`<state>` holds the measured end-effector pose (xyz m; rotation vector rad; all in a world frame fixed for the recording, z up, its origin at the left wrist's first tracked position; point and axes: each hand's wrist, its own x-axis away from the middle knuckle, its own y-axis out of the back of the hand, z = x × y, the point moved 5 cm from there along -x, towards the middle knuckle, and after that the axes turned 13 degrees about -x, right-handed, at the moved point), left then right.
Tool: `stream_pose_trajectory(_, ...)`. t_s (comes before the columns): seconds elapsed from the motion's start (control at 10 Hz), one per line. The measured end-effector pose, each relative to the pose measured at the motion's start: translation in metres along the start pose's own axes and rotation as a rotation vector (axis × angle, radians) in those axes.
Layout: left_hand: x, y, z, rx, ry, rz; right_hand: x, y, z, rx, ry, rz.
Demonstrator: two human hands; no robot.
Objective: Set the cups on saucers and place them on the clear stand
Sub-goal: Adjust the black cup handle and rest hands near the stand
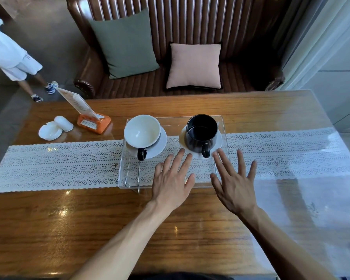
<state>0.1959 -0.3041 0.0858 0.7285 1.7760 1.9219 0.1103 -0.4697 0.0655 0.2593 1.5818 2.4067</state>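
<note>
Just below the black cup (201,134) at frame center, left hand (171,182) and right hand (235,185) hover, fingers spread wide, holding nothing; its handle (205,151) points between them.

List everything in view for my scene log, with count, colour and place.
cup: 1, white, on left saucer
cup: 1, black, on right saucer
saucers: 2, white, on stand
clear stand: 1, table centre
lace runner: 1, white, across table
table: 1, wooden
sign holder: 1, orange, far left
ashtray: 1, white, far left
cushions: 2, green and pink, on sofa
left hand: open, near stand
right hand: open, near stand
</note>
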Motion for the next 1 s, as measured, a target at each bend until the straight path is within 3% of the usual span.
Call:
stream_pose_trajectory(0.5, 0.001, 0.0, 0.003, 0.029, -0.031, -0.003, 0.003, 0.006, 0.007, -0.013, -0.033, 0.058)
stream_pose_trajectory(0.6, 0.004, 0.005, 0.008, 0.12, -0.043, -0.041, 0.007, 0.013, 0.011, -0.071, -0.024, 0.026)
stream_pose_trajectory(0.8, 0.029, 0.023, 0.027, 0.46, -0.027, -0.227, 0.031, 0.037, 0.021, -0.309, 0.056, -0.281)
stream_pose_trajectory(0.9, 0.051, 0.033, 0.045, 0.702, -0.006, -0.276, 0.047, 0.049, 0.027, -0.368, -0.003, -0.261)
stream_pose_trajectory(1.0, 0.073, 0.04, 0.063, 0.885, 0.033, -0.275, 0.061, 0.052, 0.023, -0.5, -0.088, -0.101)
